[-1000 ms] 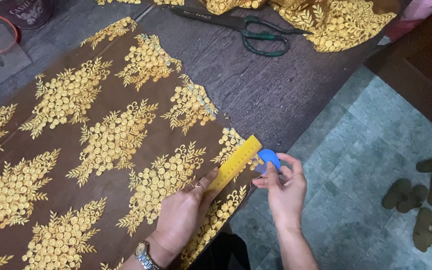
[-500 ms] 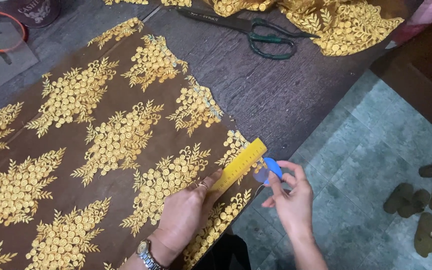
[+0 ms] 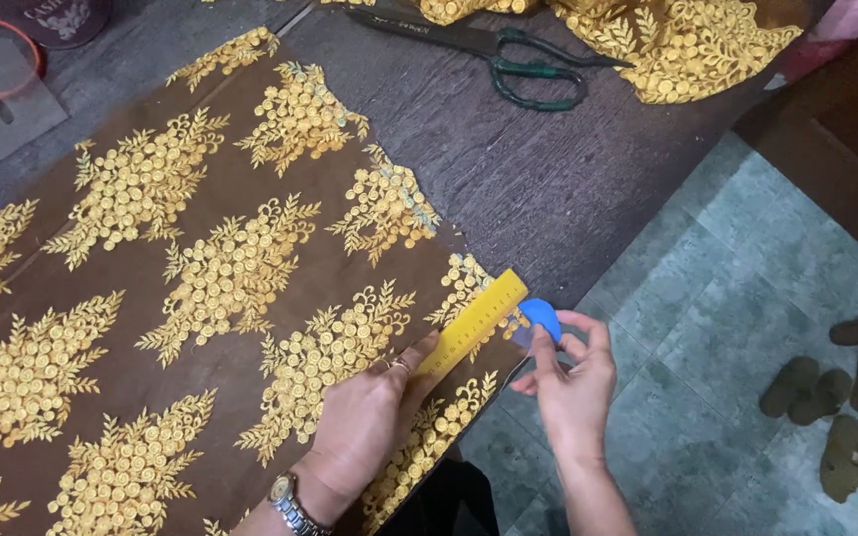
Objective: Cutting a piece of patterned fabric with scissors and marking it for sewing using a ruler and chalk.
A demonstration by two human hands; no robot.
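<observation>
A brown fabric (image 3: 240, 298) with gold embroidered flower sprays lies flat on a dark wooden table (image 3: 538, 179). My left hand (image 3: 364, 422), with a wristwatch, presses a yellow ruler (image 3: 474, 323) onto the cloth's corner near the table edge. My right hand (image 3: 573, 382) pinches a small blue piece of tailor's chalk (image 3: 540, 316) right at the ruler's outer end, by the fabric's edge.
Green-handled scissors (image 3: 508, 55) lie at the far side of the table beside a bunched heap of gold embroidered fabric (image 3: 687, 40). An orange cord (image 3: 12, 79) lies at the far left. Below the table edge is teal tiled floor (image 3: 727, 328) with sandals (image 3: 846, 387) at the right.
The view has shifted slightly. My right hand has tilted the blue chalk and kept it at the ruler's end. My left hand stays on the ruler.
</observation>
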